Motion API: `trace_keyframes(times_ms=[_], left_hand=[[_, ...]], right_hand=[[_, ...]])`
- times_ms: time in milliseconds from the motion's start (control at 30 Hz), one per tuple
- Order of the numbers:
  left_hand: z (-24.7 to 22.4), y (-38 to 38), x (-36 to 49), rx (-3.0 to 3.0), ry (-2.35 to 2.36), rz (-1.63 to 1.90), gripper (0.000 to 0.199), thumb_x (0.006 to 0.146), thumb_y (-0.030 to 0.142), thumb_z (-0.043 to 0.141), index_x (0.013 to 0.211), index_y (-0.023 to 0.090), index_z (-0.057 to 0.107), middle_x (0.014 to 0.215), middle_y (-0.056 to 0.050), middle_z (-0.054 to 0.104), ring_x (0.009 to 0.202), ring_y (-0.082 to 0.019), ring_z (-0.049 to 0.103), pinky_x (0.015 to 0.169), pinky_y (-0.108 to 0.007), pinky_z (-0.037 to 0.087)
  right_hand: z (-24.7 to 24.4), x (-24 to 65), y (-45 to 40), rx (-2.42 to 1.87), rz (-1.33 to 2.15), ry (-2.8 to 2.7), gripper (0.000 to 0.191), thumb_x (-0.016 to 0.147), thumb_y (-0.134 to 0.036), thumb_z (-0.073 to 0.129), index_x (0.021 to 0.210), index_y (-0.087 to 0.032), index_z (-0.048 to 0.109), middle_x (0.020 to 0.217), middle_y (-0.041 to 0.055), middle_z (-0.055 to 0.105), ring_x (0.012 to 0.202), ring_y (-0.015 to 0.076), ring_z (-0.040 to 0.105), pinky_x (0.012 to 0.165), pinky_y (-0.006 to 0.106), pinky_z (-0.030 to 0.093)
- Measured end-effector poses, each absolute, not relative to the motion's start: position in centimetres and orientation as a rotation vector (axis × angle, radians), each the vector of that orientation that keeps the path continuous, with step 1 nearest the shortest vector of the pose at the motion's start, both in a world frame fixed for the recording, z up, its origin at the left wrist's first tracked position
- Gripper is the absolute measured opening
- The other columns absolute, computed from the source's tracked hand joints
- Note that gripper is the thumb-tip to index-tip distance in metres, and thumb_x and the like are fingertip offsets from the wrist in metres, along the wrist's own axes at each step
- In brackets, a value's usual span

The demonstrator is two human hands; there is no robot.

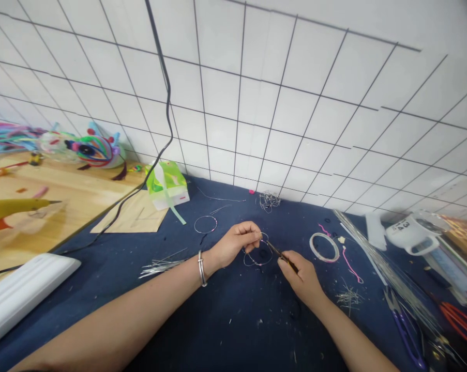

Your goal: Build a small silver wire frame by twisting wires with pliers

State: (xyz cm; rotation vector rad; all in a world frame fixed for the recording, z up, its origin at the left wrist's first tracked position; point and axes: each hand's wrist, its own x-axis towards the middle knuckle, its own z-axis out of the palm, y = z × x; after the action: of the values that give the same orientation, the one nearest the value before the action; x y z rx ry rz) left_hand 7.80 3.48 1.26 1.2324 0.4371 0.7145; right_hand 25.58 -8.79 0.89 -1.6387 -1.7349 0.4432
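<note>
My left hand (239, 243) pinches a thin wire hoop (262, 264) between thumb and fingers, above the dark blue table cover. Fingers wrapped round the handles, my right hand (302, 276) grips a pair of pliers (285, 259). The pliers' narrow jaws point up and left, at the wire close to my left fingertips. Whether the jaws are clamped on the wire is too small to tell. A similar wire ring (206, 224) lies on the cover beyond my left forearm. Cut wire pieces (161, 266) lie beside that forearm.
A white tape roll (324, 247) lies right of my hands, near pink cord (351, 266) and wire scraps (349, 298). Purple-handled scissors (406, 330), long wires and a white mug (411, 233) stand farther right. A tissue pack (167, 186) and black cable (167, 103) are at left.
</note>
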Motion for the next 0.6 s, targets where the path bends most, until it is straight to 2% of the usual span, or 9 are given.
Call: trace_keyframes(times_ms=[133, 267, 467, 600], left_hand=[[1.36, 3.43, 7.75, 1.200, 0.416, 0.701, 0.015, 0.079, 0.028, 0.056, 0.077, 0.013, 0.053, 0.062, 0.002, 0.051, 0.047, -0.004, 0.037, 0.047, -0.019, 0.025], [1.25, 3.42, 7.72, 1.189, 0.398, 0.677, 0.016, 0.079, 0.029, 0.056, 0.078, 0.013, 0.052, 0.062, 0.002, 0.049, 0.047, -0.004, 0.035, 0.047, -0.020, 0.024], [1.11, 3.49, 7.79, 1.278, 0.378, 0.711, 0.016, 0.079, 0.029, 0.056, 0.080, 0.013, 0.053, 0.069, 0.000, 0.053, 0.056, -0.007, 0.045, 0.056, -0.022, 0.034], [1.22, 3.53, 7.76, 1.314, 0.384, 0.705, 0.017, 0.079, 0.029, 0.056, 0.079, 0.012, 0.054, 0.070, -0.001, 0.054, 0.058, -0.008, 0.046, 0.057, -0.022, 0.036]], right_hand=[[1.28, 25.65, -8.74, -1.639, 0.521, -1.752, 0.019, 0.085, -0.035, 0.043, 0.078, -0.020, 0.053, 0.068, -0.0015, 0.050, 0.062, 0.0117, 0.048, 0.060, 0.023, 0.038], [1.57, 25.80, -8.72, -1.630, 0.574, -1.756, 0.020, 0.084, -0.035, 0.043, 0.079, -0.020, 0.054, 0.069, -0.0016, 0.050, 0.064, 0.0117, 0.048, 0.059, 0.023, 0.038], [1.73, 25.89, -8.92, -1.587, 0.589, -1.822, 0.016, 0.084, -0.032, 0.045, 0.082, -0.019, 0.054, 0.072, -0.0006, 0.049, 0.066, 0.0118, 0.047, 0.061, 0.024, 0.037], [1.48, 25.82, -9.05, -1.581, 0.514, -1.827, 0.014, 0.083, -0.030, 0.046, 0.082, -0.019, 0.054, 0.070, -0.0006, 0.046, 0.065, 0.0119, 0.045, 0.062, 0.024, 0.036]])
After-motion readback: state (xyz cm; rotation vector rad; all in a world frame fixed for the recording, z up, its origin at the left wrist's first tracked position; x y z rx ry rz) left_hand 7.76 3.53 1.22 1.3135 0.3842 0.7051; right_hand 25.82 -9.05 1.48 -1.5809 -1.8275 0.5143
